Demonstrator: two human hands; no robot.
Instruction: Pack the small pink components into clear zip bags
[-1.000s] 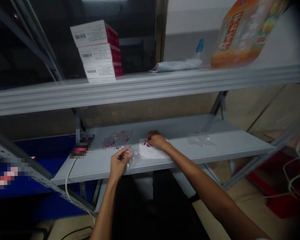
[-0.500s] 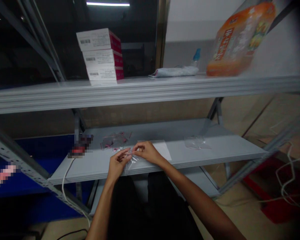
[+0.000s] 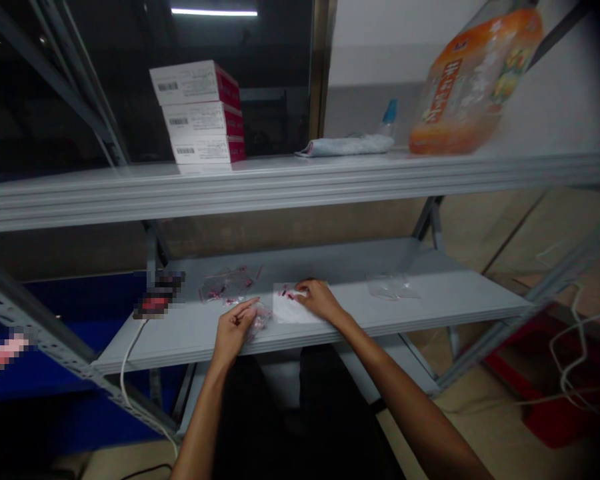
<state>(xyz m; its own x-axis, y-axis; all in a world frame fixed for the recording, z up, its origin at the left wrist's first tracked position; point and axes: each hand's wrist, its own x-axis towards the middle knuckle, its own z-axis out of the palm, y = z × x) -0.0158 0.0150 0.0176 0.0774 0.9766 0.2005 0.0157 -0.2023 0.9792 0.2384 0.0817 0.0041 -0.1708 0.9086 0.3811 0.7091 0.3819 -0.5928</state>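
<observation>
My left hand (image 3: 234, 327) rests on the lower grey shelf (image 3: 430, 303), its fingers pinched on a small clear plastic bag (image 3: 259, 317). To its right, my right hand (image 3: 320, 299) lies on a white sheet of paper (image 3: 287, 308), its fingertips closed on small pink pieces (image 3: 291, 293) that sit on the sheet. Behind the left hand lies a heap of small clear bags with pink pieces (image 3: 227, 283).
Empty clear bags (image 3: 393, 285) lie further right on the lower shelf. A white cable (image 3: 130, 343) hangs off its left edge. The upper shelf (image 3: 300, 180) holds three stacked white-and-red boxes (image 3: 197, 113), a folded cloth (image 3: 347, 144) and an orange package (image 3: 473, 77).
My right hand has left the bag held by the left hand and moved right onto the white sheet, to the pink pieces. The left hand has kept hold of the bag.
</observation>
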